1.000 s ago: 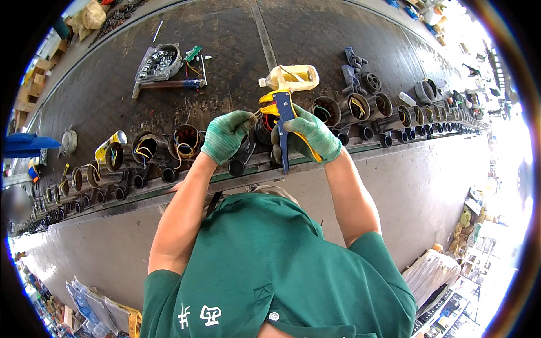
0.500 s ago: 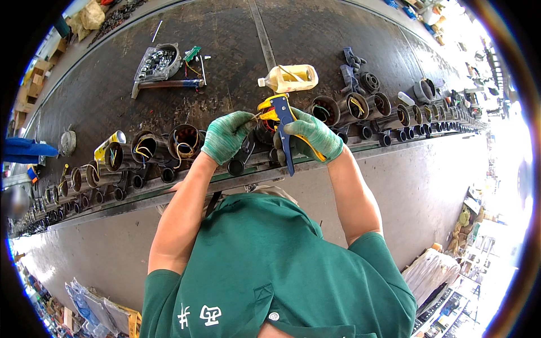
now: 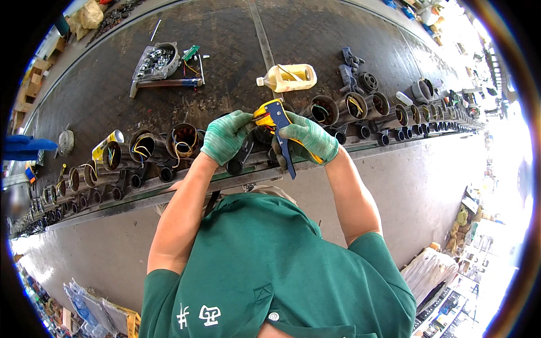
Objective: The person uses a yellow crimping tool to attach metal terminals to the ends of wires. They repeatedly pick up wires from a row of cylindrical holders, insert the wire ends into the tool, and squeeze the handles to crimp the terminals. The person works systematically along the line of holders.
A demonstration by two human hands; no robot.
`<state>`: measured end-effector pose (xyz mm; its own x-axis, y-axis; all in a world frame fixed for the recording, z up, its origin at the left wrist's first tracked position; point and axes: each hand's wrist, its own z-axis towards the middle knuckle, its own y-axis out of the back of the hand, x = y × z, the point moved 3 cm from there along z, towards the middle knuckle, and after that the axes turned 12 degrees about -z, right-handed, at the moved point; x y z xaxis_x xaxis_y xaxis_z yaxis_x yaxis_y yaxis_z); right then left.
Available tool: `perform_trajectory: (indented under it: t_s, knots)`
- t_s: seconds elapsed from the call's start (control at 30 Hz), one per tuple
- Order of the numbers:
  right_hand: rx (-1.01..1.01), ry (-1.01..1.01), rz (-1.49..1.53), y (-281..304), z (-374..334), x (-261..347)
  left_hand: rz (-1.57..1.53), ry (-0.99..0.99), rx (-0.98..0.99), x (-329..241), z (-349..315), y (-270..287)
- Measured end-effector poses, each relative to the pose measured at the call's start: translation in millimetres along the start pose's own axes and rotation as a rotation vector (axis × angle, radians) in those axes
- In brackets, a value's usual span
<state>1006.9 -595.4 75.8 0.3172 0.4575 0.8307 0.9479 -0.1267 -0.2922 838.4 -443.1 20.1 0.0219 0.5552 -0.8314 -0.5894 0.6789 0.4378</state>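
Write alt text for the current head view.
A person's gloved right hand grips a blue and yellow hand tool, its yellow jaws close by the gloved left hand. Beyond, a bottle lies on a dark workbench; open metal cylinders, several holding wires, line its near edge.

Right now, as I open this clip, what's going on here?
A person in a green shirt stands at a bench, working with gloved hands. The right hand grips a blue-and-yellow hand tool. The left hand is at the tool's yellow head; anything it pinches there is too small to make out. Dark metal cylinders, several with wires showing inside, line the bench's near edge. Beyond the tool, a plastic bottle lies on its side.
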Motion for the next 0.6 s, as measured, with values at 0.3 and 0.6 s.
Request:
perform_trajectory:
  t_s: [0.3, 0.6]
  knots:
    - [-0.113, 0.043, -0.036, -5, 3, -4, 0.025, 0.006, -0.023, -2, -1, -2]
    - [-0.049, 0.332, 0.3, 12, -20, -8, -0.12, 0.073, -0.083, 7, -2, -4]
